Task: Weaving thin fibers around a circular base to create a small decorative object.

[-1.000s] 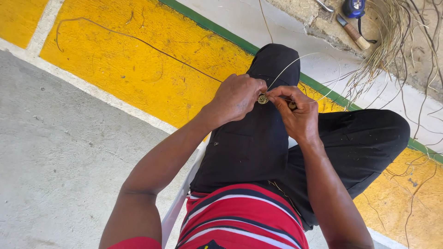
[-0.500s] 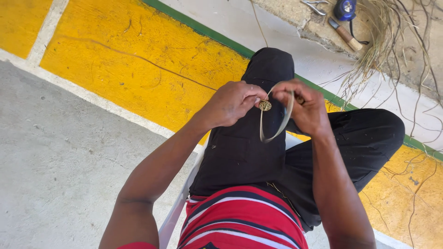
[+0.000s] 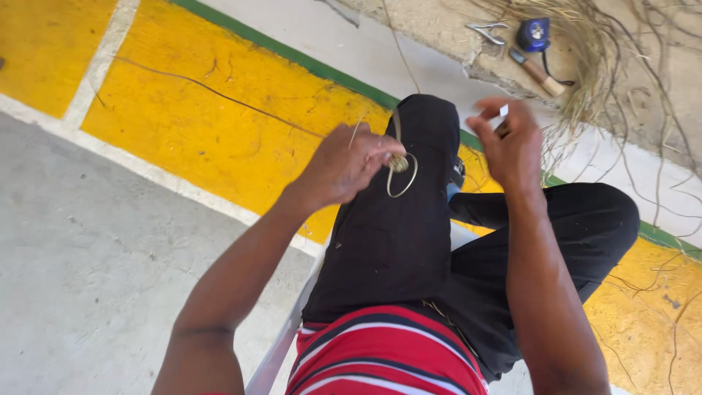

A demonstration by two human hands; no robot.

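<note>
**Straw coil pinched over a black-trousered knee**

Straw-coloured fibre is the thing in hand. One small tight coil (image 3: 398,162) sits at the fingertips of the left hand (image 3: 344,164), which pinches it just above the raised knee (image 3: 428,121). One thin loop of fibre (image 3: 403,178) hangs from the coil against the black trousers, and one loose strand runs up from it over the knee.

Up and to the right of the knee the right hand (image 3: 512,143) hangs in the air, well apart from the coil, its fingers partly curled; it is blurred, and something small and pale shows at the fingertips, but whether it pinches anything I cannot tell.

Left of the knee lies a wide stretch of floor: yellow paint (image 3: 219,132) crossed by one long thin strand, then a white line, then bare grey concrete (image 3: 80,278). A green stripe (image 3: 292,58) edges the yellow just beyond the knee, running on to the lower right.

Beyond the knee, across the green stripe, three tools lie close together on the rough ground: one pair of metal pliers (image 3: 486,31), one blue tape measure (image 3: 534,34) and one wooden-handled tool (image 3: 540,72). Just right of them spreads one tangled heap of dry fibre (image 3: 621,66), its stray ends reaching down past the bent right leg.
</note>
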